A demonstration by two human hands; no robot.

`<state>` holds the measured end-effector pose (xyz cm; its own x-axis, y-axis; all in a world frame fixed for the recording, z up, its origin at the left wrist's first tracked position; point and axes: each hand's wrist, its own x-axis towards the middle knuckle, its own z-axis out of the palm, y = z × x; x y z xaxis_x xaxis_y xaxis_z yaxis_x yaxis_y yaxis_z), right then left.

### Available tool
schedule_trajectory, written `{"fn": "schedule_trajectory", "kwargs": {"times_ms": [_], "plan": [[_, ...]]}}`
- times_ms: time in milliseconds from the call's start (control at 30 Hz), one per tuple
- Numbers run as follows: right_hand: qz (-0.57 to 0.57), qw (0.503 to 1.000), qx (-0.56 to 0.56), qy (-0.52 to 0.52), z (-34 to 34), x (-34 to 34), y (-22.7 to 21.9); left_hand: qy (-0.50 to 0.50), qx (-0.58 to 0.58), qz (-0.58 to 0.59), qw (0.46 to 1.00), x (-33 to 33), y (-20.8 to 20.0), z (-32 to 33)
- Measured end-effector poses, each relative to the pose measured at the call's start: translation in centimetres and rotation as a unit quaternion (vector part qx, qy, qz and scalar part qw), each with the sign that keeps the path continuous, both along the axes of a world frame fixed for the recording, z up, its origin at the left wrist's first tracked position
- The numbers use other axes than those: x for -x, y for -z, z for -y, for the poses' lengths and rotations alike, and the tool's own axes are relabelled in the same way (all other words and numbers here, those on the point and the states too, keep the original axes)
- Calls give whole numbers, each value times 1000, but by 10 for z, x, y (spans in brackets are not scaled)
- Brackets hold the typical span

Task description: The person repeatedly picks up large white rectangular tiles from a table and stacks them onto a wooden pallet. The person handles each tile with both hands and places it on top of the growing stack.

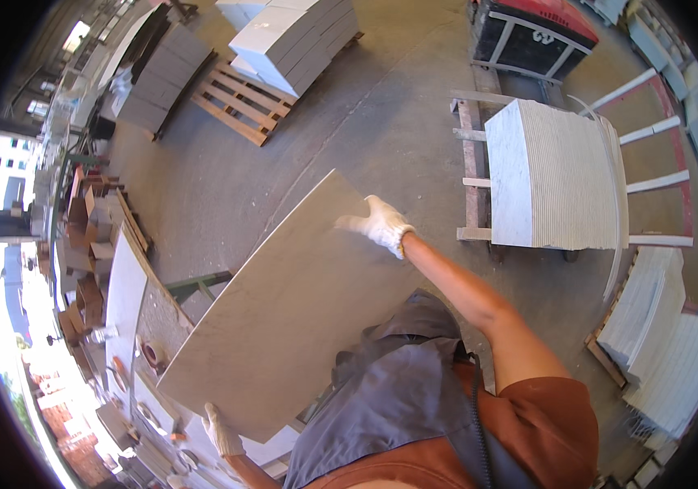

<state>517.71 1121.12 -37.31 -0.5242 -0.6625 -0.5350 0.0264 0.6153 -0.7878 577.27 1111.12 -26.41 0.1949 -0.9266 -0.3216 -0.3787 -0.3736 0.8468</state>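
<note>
A large flat stone slab (288,306), grey-beige with faint veining, is held tilted in front of my body. My right hand (380,226), in a white knitted glove, grips its upper right edge, with the thumb side lying over the face. At the lower edge, my left hand (220,430) is gloved the same way and closed on the rim. The fingers of both hands behind the slab are hidden. Part of a workbench (126,281) shows beyond the slab's left edge, and I cannot tell whether the slab touches it.
Stone slabs (557,175) stand stacked upright on a pallet at right, with more slabs (650,314) below. A wooden pallet (243,102) holds stacked pale blocks (292,41). A red-and-black machine (532,37) stands far right. Tape rolls (153,354) and cardboard boxes (88,297) lie left.
</note>
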Motion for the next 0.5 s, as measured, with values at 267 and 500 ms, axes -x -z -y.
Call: {"fn": "schedule_trajectory", "kwargs": {"times_ms": [267,500], "plan": [[30,958,-30,285,-111,118,-12,303,-25,16,952,246,21,162],[27,863,-27,505,-144,178,-4,509,-17,99,855,544,36,308]]}}
